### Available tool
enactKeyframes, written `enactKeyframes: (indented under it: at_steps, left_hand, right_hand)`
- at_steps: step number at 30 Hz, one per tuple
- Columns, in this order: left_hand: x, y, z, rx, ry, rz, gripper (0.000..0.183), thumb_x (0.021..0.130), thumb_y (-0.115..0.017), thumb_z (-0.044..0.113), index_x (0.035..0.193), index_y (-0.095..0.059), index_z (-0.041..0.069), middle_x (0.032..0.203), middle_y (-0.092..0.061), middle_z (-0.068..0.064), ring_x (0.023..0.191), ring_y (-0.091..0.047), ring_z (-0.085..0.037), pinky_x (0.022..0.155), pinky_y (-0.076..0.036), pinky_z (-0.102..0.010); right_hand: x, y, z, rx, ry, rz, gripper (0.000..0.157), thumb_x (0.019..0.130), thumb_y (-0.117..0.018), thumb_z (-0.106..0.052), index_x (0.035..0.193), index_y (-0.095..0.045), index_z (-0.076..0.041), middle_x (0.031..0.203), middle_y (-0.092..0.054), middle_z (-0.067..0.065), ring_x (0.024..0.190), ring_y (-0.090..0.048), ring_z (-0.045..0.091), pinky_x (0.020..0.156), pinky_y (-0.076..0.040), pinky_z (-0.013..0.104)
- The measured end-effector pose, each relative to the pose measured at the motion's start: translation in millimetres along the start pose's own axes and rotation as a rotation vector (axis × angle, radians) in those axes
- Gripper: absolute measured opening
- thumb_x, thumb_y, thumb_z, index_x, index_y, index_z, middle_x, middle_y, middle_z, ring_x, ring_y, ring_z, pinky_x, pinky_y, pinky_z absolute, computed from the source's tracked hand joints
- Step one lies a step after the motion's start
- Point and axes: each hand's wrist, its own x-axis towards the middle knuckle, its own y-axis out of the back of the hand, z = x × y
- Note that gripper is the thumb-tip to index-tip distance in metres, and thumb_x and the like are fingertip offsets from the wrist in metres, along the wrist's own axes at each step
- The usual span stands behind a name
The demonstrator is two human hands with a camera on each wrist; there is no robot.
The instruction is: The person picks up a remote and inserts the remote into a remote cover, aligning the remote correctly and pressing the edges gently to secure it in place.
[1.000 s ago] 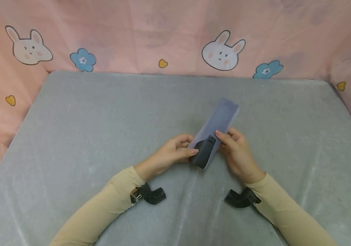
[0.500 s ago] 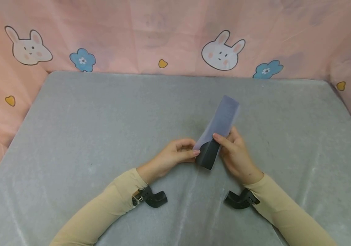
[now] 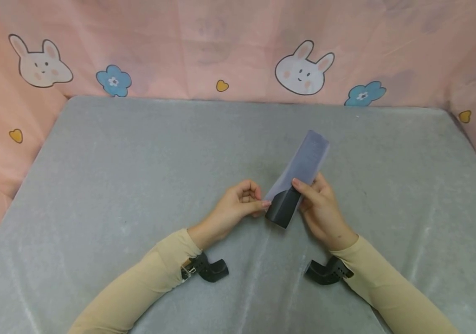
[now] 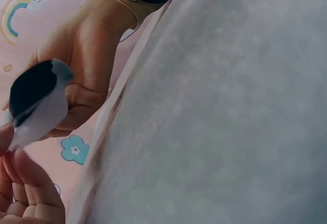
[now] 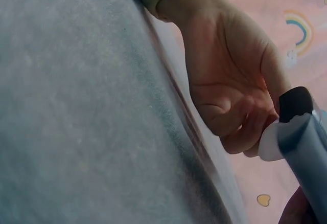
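Translucent pale-purple flat sleeve point(image 3: 306, 155), a smooth black object point(image 3: 281, 209) at its near end, slants right of centre over the grey fabric-covered table point(image 3: 138, 162); left hand point(image 3: 234, 205) pinches its left edge, right hand point(image 3: 323, 211) grips its right side.

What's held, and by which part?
Right hand grips the long, translucent lilac film wrapper mid-length, around its right edge; left hand pinches its left edge beside the smooth black piece.

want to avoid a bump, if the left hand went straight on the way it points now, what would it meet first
The purplish wrapper, its edge pinched by the left hand; just past that edge comes the black object, then probably the right hand, though depth is hard to judge.
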Motion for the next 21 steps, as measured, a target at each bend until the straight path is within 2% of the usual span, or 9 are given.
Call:
enactKeyframes:
  at_steps: [3, 8, 13, 16, 21]
  left_hand:
    - [-0.4, -0.2, 0.3, 0.053, -0.032, 0.029, 0.017, 0.085, -0.064, -0.008, 0.081, -0.051, 0.002, 0.072, -0.058, 0.003, 0.061, -0.050, -0.007, 0.055, -0.040, -0.019]
    - [0.3, -0.3, 0.7, 0.063, -0.034, 0.047, 0.010, 0.084, -0.064, -0.009, 0.081, -0.056, -0.003, 0.069, -0.060, 0.001, 0.059, -0.053, -0.007, 0.057, -0.046, -0.020]
    - [1.9, 2.1, -0.9, 0.111, -0.034, 0.044, 0.005, 0.085, -0.062, -0.008, 0.087, -0.059, -0.012, 0.073, -0.065, -0.005, 0.063, -0.058, -0.008, 0.061, -0.050, -0.021]
    - [2.1, 3.3, -1.7, 0.147, -0.030, 0.038, 0.009, 0.086, -0.062, -0.007, 0.090, -0.061, -0.015, 0.075, -0.066, -0.008, 0.064, -0.060, -0.008, 0.062, -0.051, -0.022]
    - [1.1, 3.4, -1.0, 0.150, -0.019, -0.008, 0.017, 0.087, -0.062, -0.003, 0.099, -0.063, -0.016, 0.081, -0.069, -0.013, 0.068, -0.063, -0.009, 0.068, -0.056, -0.030]
  right_hand:
    - [-0.6, 0.2, 0.4, -0.014, 0.004, 0.004, 0.033, 0.095, -0.051, 0.003, 0.125, -0.041, -0.004, 0.100, -0.065, 0.000, 0.086, -0.064, 0.009, 0.079, -0.052, 0.023]
    - [-0.9, -0.1, 1.1, -0.038, 0.014, 0.023, 0.032, 0.095, -0.051, 0.004, 0.124, -0.040, -0.005, 0.098, -0.066, -0.002, 0.086, -0.063, 0.008, 0.079, -0.051, 0.022]
    - [-1.2, -1.6, 2.1, -0.090, 0.009, 0.051, 0.032, 0.094, -0.052, 0.004, 0.123, -0.042, -0.005, 0.096, -0.067, -0.004, 0.087, -0.062, 0.006, 0.081, -0.049, 0.021]
    - [-1.9, -3.0, 2.9, -0.121, -0.003, 0.055, 0.033, 0.093, -0.053, 0.004, 0.122, -0.041, -0.005, 0.095, -0.067, -0.005, 0.088, -0.061, 0.006, 0.082, -0.048, 0.021]
    - [-3.1, -4.1, 4.6, -0.135, -0.010, 0.053, 0.032, 0.094, -0.052, 0.003, 0.123, -0.041, -0.006, 0.096, -0.066, -0.005, 0.089, -0.061, 0.006, 0.082, -0.048, 0.021]
